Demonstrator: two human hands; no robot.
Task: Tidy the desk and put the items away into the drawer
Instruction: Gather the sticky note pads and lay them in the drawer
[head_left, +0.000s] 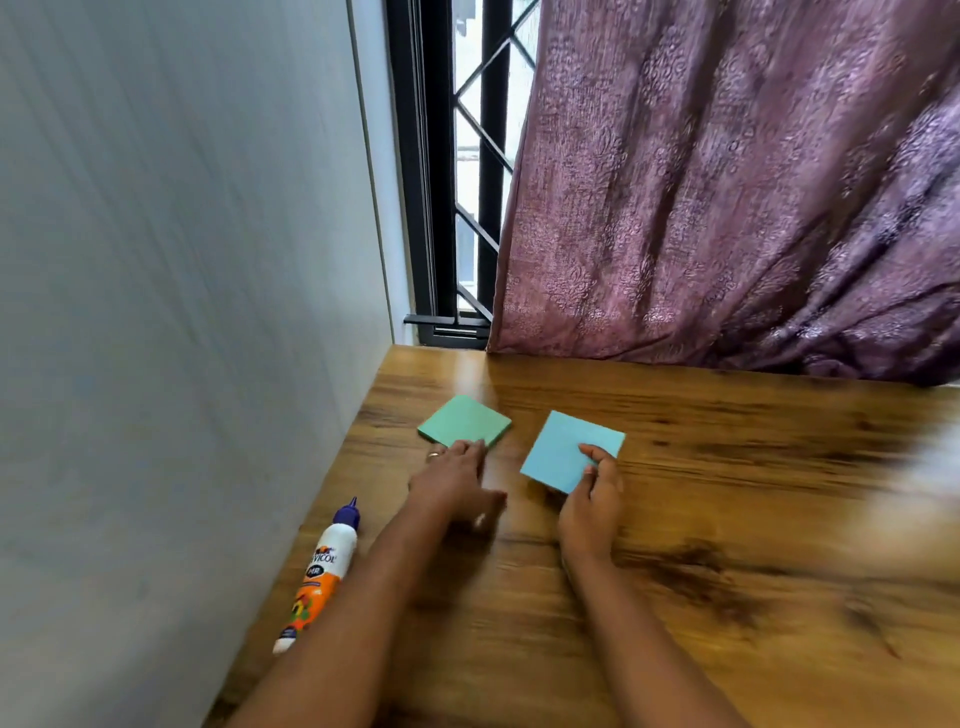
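1. The right grip (589, 512) pinches the blue sticky-note pad (563, 449) at its near corner, thumb on top
2. The left grip (452, 486) lies with fingers straight and apart, fingertips touching the near edge of the green sticky-note pad (465, 421), which lies flat on the desk (727, 519)
3. A Fevicol glue bottle (322, 571) lies left of the left grip, beside the wall (182, 312)

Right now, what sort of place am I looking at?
Probably a desk corner at home, maybe a study or bedroom. A wooden desk meets a wall, a purple curtain partly covers a barred window, and stationery is out: green note pad, blue note pad, glue bottle.
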